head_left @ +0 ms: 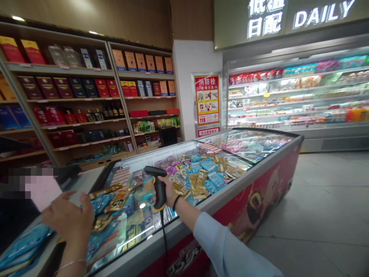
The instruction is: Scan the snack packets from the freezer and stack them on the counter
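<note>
My right hand (169,191) grips a black and yellow barcode scanner (160,188) by its handle, with its cable (164,234) hanging down in front of the freezer. My left hand (70,215) is raised at the lower left, its thumb and fingers apart and nothing visible in it. Just right of that hand, gold and blue packets (117,202) lie on the freezer's glass top. More gold and blue packets (198,181) are heaped farther along, beyond the scanner. A stack of blue packets (24,246) sits at the lower left, below my left hand.
The long chest freezer (230,215) with red panels runs away to the right. Boxed goods and bottles fill wooden shelves (77,99) at the left. A lit refrigerated display (300,127) stands at the back right, beyond the tiled floor (325,207). A fire hydrant poster (206,100) hangs between them.
</note>
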Demonstrator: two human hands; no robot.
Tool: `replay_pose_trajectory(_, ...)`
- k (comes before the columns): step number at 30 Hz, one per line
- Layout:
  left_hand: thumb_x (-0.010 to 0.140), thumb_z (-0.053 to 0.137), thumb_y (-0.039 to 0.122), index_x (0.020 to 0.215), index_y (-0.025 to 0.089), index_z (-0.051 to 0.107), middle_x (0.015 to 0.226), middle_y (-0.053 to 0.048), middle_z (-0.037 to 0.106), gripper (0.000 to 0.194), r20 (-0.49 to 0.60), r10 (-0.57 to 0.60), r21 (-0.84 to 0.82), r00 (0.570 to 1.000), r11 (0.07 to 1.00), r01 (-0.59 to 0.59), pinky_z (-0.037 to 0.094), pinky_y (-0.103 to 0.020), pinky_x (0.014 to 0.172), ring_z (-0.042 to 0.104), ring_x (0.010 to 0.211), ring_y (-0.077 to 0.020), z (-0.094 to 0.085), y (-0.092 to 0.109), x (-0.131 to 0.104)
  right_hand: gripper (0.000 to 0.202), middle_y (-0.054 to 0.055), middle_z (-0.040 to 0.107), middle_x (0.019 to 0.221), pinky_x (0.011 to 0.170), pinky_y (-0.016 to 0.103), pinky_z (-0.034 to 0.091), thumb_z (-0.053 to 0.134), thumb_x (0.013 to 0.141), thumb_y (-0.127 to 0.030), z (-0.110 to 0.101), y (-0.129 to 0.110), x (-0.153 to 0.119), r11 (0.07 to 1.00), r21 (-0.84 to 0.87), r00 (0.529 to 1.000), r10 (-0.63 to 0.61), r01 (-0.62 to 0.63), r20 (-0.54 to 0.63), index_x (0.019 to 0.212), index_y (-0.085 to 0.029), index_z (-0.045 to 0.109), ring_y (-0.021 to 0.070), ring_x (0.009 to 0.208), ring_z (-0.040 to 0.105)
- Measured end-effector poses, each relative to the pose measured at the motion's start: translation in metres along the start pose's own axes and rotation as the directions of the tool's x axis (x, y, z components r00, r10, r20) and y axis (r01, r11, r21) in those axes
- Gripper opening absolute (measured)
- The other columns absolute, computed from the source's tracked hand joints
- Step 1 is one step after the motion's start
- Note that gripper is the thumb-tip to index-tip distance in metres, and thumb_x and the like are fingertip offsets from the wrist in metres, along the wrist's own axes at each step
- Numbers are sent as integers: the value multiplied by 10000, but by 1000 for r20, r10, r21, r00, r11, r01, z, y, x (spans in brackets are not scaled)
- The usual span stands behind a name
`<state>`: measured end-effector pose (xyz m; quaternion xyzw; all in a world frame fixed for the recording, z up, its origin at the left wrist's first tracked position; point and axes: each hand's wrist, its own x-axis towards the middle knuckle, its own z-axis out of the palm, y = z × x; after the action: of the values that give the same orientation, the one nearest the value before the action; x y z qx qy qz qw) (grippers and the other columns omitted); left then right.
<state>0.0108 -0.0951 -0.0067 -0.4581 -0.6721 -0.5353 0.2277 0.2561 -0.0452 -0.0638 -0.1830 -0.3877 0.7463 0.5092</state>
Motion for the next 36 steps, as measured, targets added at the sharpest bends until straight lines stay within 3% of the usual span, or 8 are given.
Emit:
replay_pose_trajectory(5, 901, 382, 428, 1083, 135, 548, 1085, -143, 602, 382, 17, 182, -194, 983, 965, -176, 411, -597, 1027, 539, 1104, -334, 18, 62, 2, 394, -36, 508, 491, 401, 235, 405, 543, 838, -589, -39, -70, -38, 986, 28, 971, -156, 164, -178, 718, -214, 548, 127, 400, 461)
replay_pose_trajectory(12, 865, 446, 146, 1214, 98, 489, 1156, -157, 545, 354, 160, 417, -473, 895, 828, -301, 462, -449, 1011, 575, 1035, -249, 90, 148, -26, 367, -60, 493, 499, 387, 222, 378, 579, 820, -584, -95, -143, -80, 919, -81, 875, -392, 385, -284, 819, -217, 591, 120, 387, 459)
replay_pose_trajectory(16, 836, 493, 99, 1285, 131, 485, 1192, -141, 547, 450, 336, 502, -551, 797, 791, -266, 484, -426, 1010, 612, 1077, -240, 135, 173, -47, 318, -51, 507, 513, 397, 242, 411, 589, 804, -538, -128, -161, -95, 883, -112, 834, -467, 455, -295, 851, -223, 590, 143, 414, 507)
replay_pose_trajectory(21, 853, 519, 117, 1289, 168, 515, 1198, -135, 596, 439, 498, 544, -599, 675, 779, -186, 490, -427, 1004, 640, 1085, -238, 174, 187, -88, 313, -49, 527, 498, 362, 232, 414, 637, 764, -517, -167, -158, -101, 863, -135, 805, -503, 486, -314, 840, -216, 597, 137, 388, 500)
replay_pose_trajectory(26, 890, 576, 310, 1114, 171, 614, 1074, -119, 690, 266, 614, 505, -583, 607, 808, -82, 509, -398, 916, 662, 1011, -261, 181, 193, -118, 314, -51, 550, 510, 356, 231, 447, 648, 773, -511, -189, -148, -101, 853, -121, 807, -519, 507, -280, 859, -213, 600, 133, 383, 513)
replay_pose_trajectory(30, 836, 637, 519, 833, 197, 673, 884, -74, 727, 324, 760, 496, -531, 420, 846, -38, 496, -333, 796, 673, 867, -247, 170, 202, -125, 316, -49, 557, 518, 350, 229, 456, 651, 774, -510, -190, -147, -103, 852, -131, 810, -523, 507, -266, 869, -211, 614, 132, 389, 514)
replay_pose_trajectory(33, 730, 736, 537, 711, 202, 682, 825, -59, 733, 339, 819, 499, -506, 285, 861, -54, 471, -318, 759, 669, 834, -249, 164, 206, -128, 312, -46, 556, 518, 343, 233, 456, 637, 782, -511, -188, -147, -104, 860, -138, 816, -510, 491, -271, 866, -211, 611, 135, 386, 510)
replay_pose_trajectory(36, 641, 817, 485, 683, 199, 678, 793, -49, 721, 320, 831, 498, -507, 249, 861, -32, 460, -311, 741, 660, 808, -242, 164, 206, -132, 306, -44, 553, 519, 345, 232, 451, 622, 795, -506, -186, -148, -105, 863, -131, 820, -504, 487, -270, 870, -210, 603, 137, 388, 519)
